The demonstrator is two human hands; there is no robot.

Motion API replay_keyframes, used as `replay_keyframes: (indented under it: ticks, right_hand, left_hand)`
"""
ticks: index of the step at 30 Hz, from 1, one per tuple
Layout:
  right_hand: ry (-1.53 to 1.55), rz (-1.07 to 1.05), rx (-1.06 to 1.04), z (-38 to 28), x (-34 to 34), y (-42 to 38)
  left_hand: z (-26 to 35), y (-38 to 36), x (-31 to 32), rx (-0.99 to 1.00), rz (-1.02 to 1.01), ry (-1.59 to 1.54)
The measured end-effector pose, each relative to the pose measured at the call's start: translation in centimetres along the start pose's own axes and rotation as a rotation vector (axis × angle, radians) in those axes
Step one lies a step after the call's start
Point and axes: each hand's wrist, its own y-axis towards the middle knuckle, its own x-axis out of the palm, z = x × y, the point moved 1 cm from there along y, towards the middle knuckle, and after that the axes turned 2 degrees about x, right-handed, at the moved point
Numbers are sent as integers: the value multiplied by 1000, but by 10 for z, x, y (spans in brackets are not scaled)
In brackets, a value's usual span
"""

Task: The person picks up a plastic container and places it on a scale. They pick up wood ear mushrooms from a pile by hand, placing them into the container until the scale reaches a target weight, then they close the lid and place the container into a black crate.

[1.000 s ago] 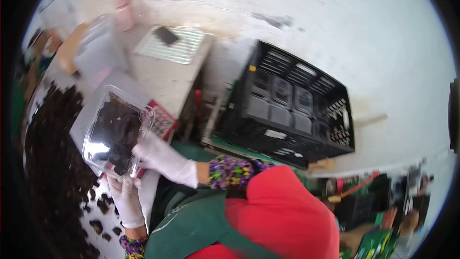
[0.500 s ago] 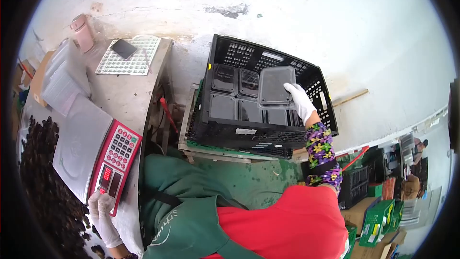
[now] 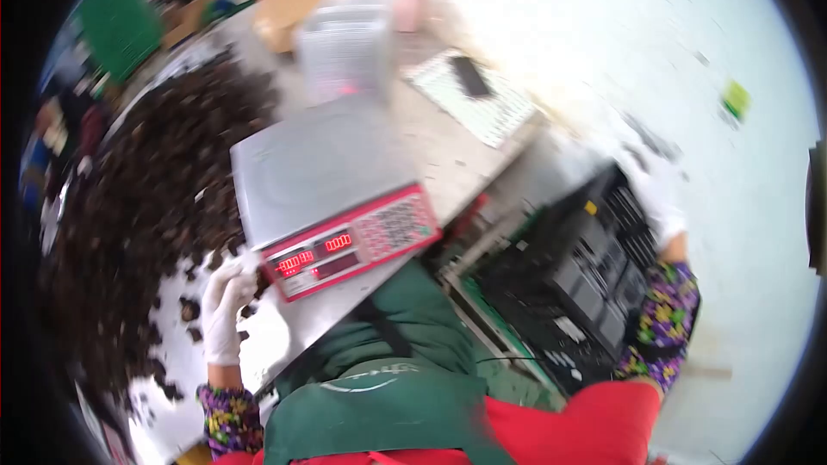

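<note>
Scale sits on the bench in the head camera's view, its red digits lit but too blurred for us to read surely. Our gloved left hand has its fingers bent near the scale's lower left corner; we cannot tell whether they grip or touch anything. Dark pieces lie heaped beyond it, a few strewn near our wrist. Our gloved right hand reaches to the far rim of the black crate; blur keeps us from telling whether it is open or closed. Flat boxes lie inside that crate. Behind the scale we see stacked clear trays, a pink bottle, and a phone on a patterned sheet.
</note>
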Motion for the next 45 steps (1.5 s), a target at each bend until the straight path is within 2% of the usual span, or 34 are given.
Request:
replay_keyframes:
  ticks: [1,3,7,10,12,13,15,16,17,18,19,21,22,24,25,27,28,29,30,31,33,34,36,38,39,40,42,44,45]
  right_hand:
    - [-89,83,-93,-20,-5,19]
    - [233,21,-43,-77,-20,51]
    - [449,-3,-303,-189,-3,129]
    - [512,-73,-458,-256,80,190]
    - [231,74,-661,-287,146,222]
    - [259,53,-701,-295,179,236]
    - [18,237,-962,-304,230,260]
    - [35,222,-991,-308,243,269]
    - [10,94,-903,-308,255,276]
    - [-22,-33,-811,-310,264,279]
    - [-16,-44,-832,-314,266,283]
    - [-165,-142,-722,-316,255,289]
    - [-166,-144,-729,-317,252,284]
    - [-85,-131,-608,-321,246,272]
    - [-92,-133,-608,-321,248,279]
    - [-62,-112,-416,-306,254,307]
    - [-69,-119,-408,-293,251,321]
    - [499,-168,-258,-280,246,330]
    - [1063,-210,-87,-267,245,336]
    - [1061,-207,-87,-262,235,331]
    - [1725,-127,122,-254,206,308]
    - [1726,-123,116,-253,195,288]
    - [1126,198,-254,-264,174,226]
    - [792,224,-227,-310,154,134]
    - [710,192,-314,-323,157,95]
    - [626,157,-400,-329,164,63]
    - [302,183,-806,-325,188,19]
    - [194,102,-951,-333,199,-21]
    - [209,73,-921,-328,216,-37]
  left_hand:
    - [-6,0,-11,3,42,-3]
    - [-15,-1,-27,-21,89,-18]
    - [-35,-3,-43,-10,135,-64]
    - [-32,-9,-45,-30,157,-49]
    - [-45,-13,-58,1,176,-98]
    - [-50,-17,-66,34,184,-76]
    - [-37,-30,-80,-56,303,-42]
    - [-44,-34,-92,13,349,-51]
    - [-52,-40,-106,83,393,-58]
    - [-49,-46,-118,23,438,-54]
    - [-45,-51,-126,-4,521,-11]
    - [-50,-56,-144,41,541,31]
    - [-53,-56,-151,40,554,48]
    - [-48,-47,-154,45,550,73]
    - [-43,-41,-156,55,540,100]
    - [-23,-21,-150,45,542,147]
    - [-6,-8,-144,7,545,256]
    - [3,5,-137,-22,554,363]
    - [4,23,-132,143,528,477]
    - [2,41,-128,311,497,588]
    - [7,81,-112,453,480,740]
    - [10,100,-103,438,416,931]
    - [9,136,-86,412,311,1194]
    - [-11,168,-70,424,253,1277]
    - [-23,180,-64,442,232,1289]
    - [-30,182,-55,377,195,1308]
    - [-52,187,-47,456,171,1380]
    - [-59,174,-39,525,213,1387]
    - [-58,157,-36,588,257,1377]
